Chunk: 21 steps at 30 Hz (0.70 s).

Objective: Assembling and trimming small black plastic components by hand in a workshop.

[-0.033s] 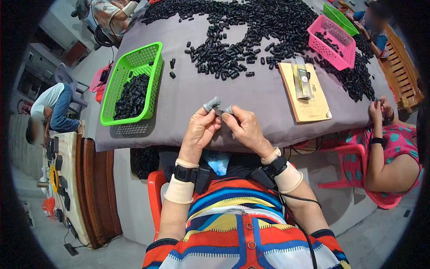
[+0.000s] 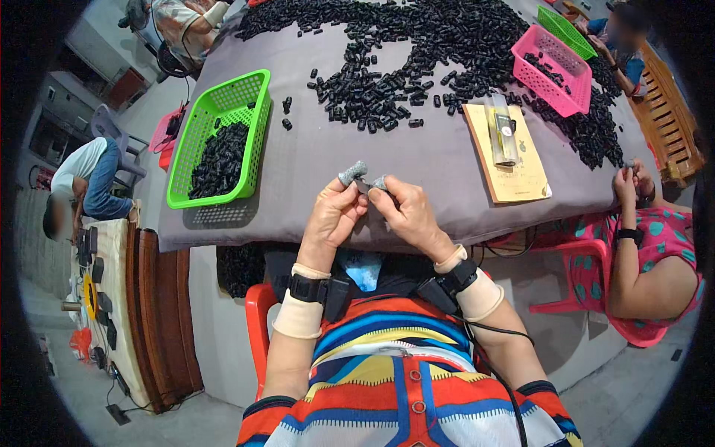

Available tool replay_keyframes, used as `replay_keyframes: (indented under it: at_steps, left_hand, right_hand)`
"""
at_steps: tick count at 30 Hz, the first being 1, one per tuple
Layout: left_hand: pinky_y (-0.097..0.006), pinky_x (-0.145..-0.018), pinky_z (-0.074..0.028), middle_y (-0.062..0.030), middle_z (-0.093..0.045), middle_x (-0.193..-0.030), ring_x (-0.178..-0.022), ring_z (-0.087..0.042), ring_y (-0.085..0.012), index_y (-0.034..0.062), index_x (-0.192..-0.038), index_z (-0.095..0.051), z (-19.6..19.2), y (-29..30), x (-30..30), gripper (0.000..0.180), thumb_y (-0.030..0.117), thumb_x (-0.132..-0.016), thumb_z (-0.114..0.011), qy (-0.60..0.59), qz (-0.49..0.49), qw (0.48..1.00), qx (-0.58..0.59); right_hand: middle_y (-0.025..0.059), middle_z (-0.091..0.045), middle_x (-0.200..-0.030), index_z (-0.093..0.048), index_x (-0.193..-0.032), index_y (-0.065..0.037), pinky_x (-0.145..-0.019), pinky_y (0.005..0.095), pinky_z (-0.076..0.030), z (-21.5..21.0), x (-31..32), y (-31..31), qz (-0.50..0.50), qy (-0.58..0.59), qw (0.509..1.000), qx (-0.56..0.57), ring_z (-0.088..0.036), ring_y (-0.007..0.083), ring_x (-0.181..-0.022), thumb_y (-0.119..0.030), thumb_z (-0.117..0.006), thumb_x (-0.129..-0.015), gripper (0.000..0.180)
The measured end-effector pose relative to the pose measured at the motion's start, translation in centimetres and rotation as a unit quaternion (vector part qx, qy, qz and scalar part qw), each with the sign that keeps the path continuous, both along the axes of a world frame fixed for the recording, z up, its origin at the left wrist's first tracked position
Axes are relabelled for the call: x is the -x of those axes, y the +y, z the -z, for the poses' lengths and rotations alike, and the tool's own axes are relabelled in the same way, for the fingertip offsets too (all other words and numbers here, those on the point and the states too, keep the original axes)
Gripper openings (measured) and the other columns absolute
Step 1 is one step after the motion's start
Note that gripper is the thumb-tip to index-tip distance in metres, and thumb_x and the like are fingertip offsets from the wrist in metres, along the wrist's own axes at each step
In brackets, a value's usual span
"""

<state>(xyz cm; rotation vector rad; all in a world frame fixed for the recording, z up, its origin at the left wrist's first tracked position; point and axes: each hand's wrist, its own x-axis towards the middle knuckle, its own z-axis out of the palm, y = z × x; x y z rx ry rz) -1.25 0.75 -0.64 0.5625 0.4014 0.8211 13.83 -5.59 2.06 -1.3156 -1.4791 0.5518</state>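
Observation:
My left hand and my right hand meet just over the near edge of the cloth-covered table, fingers pinched together. Between the fingertips is a small dark piece, mostly hidden, so its kind does not show. Grey sleeves cover the index fingertips, the left one being the plainer to see. Past the hands, a large heap of short black cylindrical parts covers the far side of the table. A green plastic basket on the left holds more of these parts.
Right of my hands, a yellowish notepad carries a clear plastic case. Beyond it, a pink basket holds some black parts. Another person's hands work at the table's right edge. A few loose parts lie beside the green basket.

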Motion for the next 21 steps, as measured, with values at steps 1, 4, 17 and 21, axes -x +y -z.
replay_keyframes:
  at_steps: [1,4,17,21]
  left_hand:
    - [-0.023,-0.06,-0.047,-0.0052,-0.06,-0.09,-0.069,-0.056,-0.0119,0.0046,-0.114,-0.055,0.03,0.01,0.04,0.027,0.004,-0.087,-0.052,-0.002,0.003,1.0,0.0]
    - [-0.023,-0.06,-0.046,-0.0051,-0.06,-0.09,-0.069,-0.055,-0.0117,0.0045,-0.114,-0.055,0.49,0.12,0.15,0.027,0.004,-0.087,-0.053,-0.002,-0.001,1.0,-0.002]
    - [-0.021,-0.06,-0.046,-0.0056,-0.061,-0.097,-0.08,-0.058,-0.0113,0.0059,-0.116,-0.054,0.93,0.26,0.37,0.033,0.004,-0.083,-0.057,-0.014,0.011,0.999,-0.035]
    - [-0.021,-0.061,-0.046,-0.0055,-0.061,-0.096,-0.079,-0.057,-0.0107,0.0059,-0.117,-0.053,0.83,0.22,0.37,0.034,0.004,-0.084,-0.056,-0.007,0.013,0.999,-0.035]
  right_hand:
    - [0.0163,-0.051,-0.059,-0.05,-0.07,-0.002,-0.046,0.0379,-0.038,0.12,0.02,-0.01,0.0,0.0,1.0,0.001,-0.053,0.0322,-0.052,-0.021,-0.059,-0.082,0.024]
    - [0.0149,-0.053,-0.061,-0.05,-0.07,-0.003,-0.048,0.0387,-0.04,0.19,0.12,-0.07,0.006,-0.027,1.0,-0.007,-0.055,0.033,-0.056,-0.02,-0.059,-0.081,0.022]
    - [0.0125,-0.055,-0.064,-0.052,-0.071,-0.004,-0.048,0.0391,-0.042,0.11,0.15,-0.06,0.001,-0.091,0.995,-0.043,-0.056,0.0315,-0.057,-0.021,-0.058,-0.081,0.021]
    - [0.0124,-0.055,-0.064,-0.052,-0.071,-0.004,-0.048,0.0391,-0.042,-0.14,0.3,-0.13,0.009,-0.092,0.995,-0.048,-0.056,0.0316,-0.057,-0.022,-0.058,-0.082,0.022]
